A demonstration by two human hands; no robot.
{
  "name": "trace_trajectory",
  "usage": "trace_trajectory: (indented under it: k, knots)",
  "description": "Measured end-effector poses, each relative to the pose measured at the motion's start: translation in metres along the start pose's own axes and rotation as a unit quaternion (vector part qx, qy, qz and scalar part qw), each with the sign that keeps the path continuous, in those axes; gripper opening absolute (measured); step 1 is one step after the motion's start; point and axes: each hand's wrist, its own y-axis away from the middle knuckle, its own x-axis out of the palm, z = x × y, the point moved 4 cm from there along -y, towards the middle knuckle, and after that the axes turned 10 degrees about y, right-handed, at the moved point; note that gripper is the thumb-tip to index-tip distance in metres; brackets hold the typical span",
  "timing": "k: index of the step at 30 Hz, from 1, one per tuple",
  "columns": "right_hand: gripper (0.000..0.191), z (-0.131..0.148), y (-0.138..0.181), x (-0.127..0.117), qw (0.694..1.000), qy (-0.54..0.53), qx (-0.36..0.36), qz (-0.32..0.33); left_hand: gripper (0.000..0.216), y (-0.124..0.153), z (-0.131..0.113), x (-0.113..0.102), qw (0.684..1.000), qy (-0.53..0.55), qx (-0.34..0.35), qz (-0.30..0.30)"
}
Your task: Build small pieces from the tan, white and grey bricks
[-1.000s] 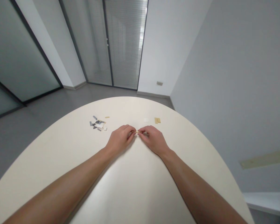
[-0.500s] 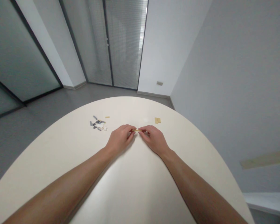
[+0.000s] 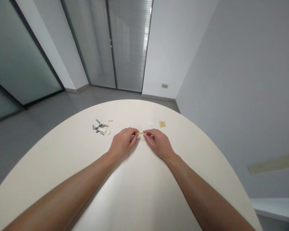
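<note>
A thin, yellowish strip (image 3: 141, 133), which looks like a building-brick piece, spans the gap between my two hands. My left hand (image 3: 123, 141) pinches its left end between thumb and fingers. At the right end, the thumb and fingertips of my right hand (image 3: 159, 142) close on the same strip. Both ends are hidden by fingertips. Just beyond my right hand lie a flat yellowish block of pieces (image 3: 162, 124) and a faint whitish piece (image 3: 151, 124).
On the round white table (image 3: 139, 192), a loose pile of grey, dark and white pieces (image 3: 101, 128) lies to the left. A small yellowish piece (image 3: 110, 121) rests beside it. Past the far edge are a glass partition (image 3: 127, 48) and a wall (image 3: 243, 80) on the right.
The strip has risen slightly in the picture, and more of it shows between my fingertips. My left hand has shifted a little to the left. The pieces on the table look the same.
</note>
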Motion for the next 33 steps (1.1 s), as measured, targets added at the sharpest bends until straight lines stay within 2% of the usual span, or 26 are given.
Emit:
trace_trajectory:
  k: [12,33]
  knots:
    - [0.016,-0.0046,0.0001,0.001,1.0,0.001,0.022,-0.016,0.02,-0.0007,0.0002,-0.0012,1.0,-0.004,-0.016,-0.005]
    - [0.015,-0.001,0.0005,0.0015,1.0,-0.005,0.009,0.008,0.019,-0.001,0.0029,0.0009,1.0,0.0,-0.023,0.001]
